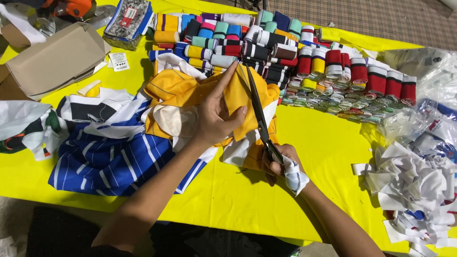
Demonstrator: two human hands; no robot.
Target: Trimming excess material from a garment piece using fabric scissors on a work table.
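- Right hand, near the tabletop's front edge, grips scissors with a cloth-wrapped handle, blades parted.
- Left hand pinches yellow fabric at the tabletop's middle, against the blades.
- Blue striped cloth lies left; rolled trims line the far edge.

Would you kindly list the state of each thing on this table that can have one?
Scissors: open, blades around the fabric edge.
Yellow fabric piece: held up and taut.
Left hand: pinching the yellow fabric piece.
Right hand: gripping the scissors, handles wrapped in cloth.
Blue striped garment: lying flat, crumpled.
Ribbed trim rolls: rolled, packed in rows.
Cardboard box: open, on its side.
White scraps: loosely heaped.
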